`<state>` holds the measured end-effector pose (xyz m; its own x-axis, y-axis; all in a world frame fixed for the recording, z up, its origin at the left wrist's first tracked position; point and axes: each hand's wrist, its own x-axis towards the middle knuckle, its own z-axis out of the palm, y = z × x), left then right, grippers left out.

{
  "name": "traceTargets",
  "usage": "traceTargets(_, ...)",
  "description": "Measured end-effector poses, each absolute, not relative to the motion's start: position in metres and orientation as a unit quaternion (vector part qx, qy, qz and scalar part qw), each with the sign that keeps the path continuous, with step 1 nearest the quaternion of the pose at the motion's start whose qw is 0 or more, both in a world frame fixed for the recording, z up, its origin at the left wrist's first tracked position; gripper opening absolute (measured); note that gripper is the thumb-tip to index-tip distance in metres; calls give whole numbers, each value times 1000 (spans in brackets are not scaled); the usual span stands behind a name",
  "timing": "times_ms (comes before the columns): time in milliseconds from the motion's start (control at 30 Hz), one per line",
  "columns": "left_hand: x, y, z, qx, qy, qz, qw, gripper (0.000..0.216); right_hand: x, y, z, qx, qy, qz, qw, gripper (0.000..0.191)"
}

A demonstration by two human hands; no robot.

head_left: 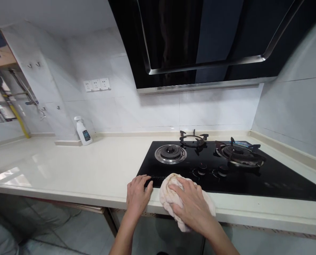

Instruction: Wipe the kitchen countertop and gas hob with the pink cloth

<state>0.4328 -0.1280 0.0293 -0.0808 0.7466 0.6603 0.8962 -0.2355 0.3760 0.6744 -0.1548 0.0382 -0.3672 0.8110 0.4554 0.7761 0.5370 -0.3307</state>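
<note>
A crumpled white cloth (171, 193), stained in places, lies over the front edge of the black glass gas cooktop (179, 173) and the counter, part of it hanging down. My right hand (191, 203) presses on the cloth and grips it, fingers bent into its folds. At the cooktop's front left corner, my left hand (139, 191) rests with its fingers spread and holds nothing. Near the hands is the left burner (170, 154), its pan support off. That black pan support (193, 141) sits behind it at the cooktop's back edge.
The right burner (239, 156) has its pan support on. Two control knobs (202, 169) stand between the burners and the front edge. A white spray bottle (83, 131) leans by the wall on the pale counter (94, 166). A black range hood (200, 42) overhangs the cooktop.
</note>
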Motion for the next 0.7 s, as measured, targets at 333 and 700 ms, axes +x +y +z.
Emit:
traceTargets(333, 460, -143, 25, -691, -556, -461, 35, 24, 646, -113, 46, -592, -707, 10, 387, 42)
traceTargets(700, 466, -149, 27, -696, -601, -388, 58, 25, 690, -105, 46, -430, -834, 126, 322, 50)
